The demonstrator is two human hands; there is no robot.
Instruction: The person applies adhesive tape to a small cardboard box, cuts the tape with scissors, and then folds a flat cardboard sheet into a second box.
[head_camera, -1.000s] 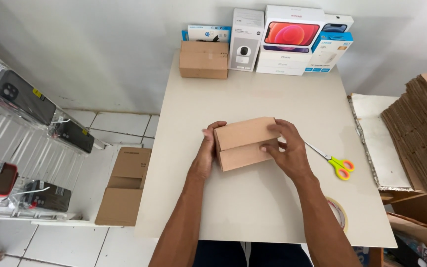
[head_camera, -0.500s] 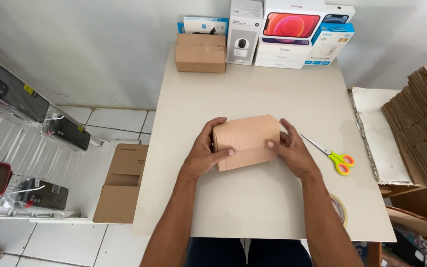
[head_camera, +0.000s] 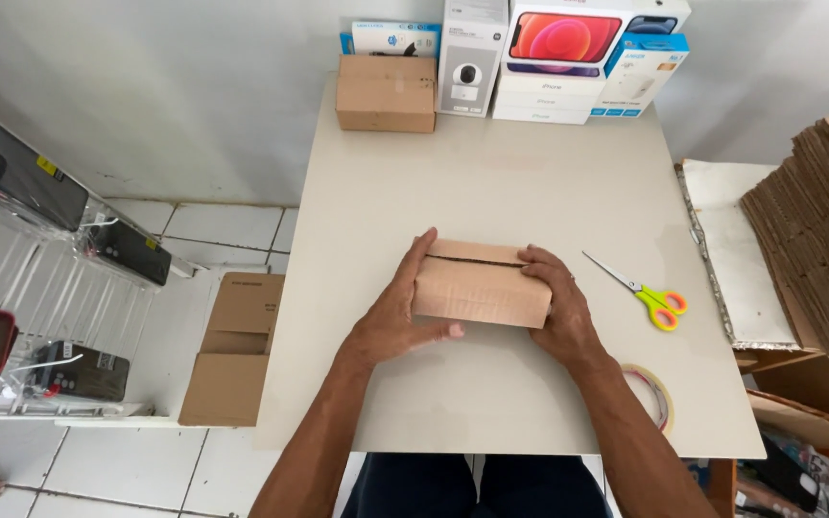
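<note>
Nearest me, at about 4 o'clock by my right forearm, a roll of clear tape (head_camera: 652, 395) lies flat on the table (head_camera: 491, 182). In front of me, near the middle of the table, sits the cardboard box (head_camera: 480, 288), and I have it clamped between both hands. My left hand (head_camera: 390, 321) wraps its 9 o'clock end, with the thumb laid along the near face. My right hand (head_camera: 558, 307) cups the 3 o'clock end, with the fingers curled over the top edge. The top flaps are folded down, with a dark seam showing along the far edge, so I judge the step in hand to be closing the box and pressing it square.

As I see it, any next move calls for one hand staying on the flaps so they don't spring up while the other comes free. The tape is the closer thing to reach.

Further out at 3 o'clock, apart from the box, lie yellow-green scissors (head_camera: 647, 295). At 12 o'clock, against the wall, stand a small brown carton (head_camera: 386, 93) and a row of retail boxes (head_camera: 558, 58).
</note>
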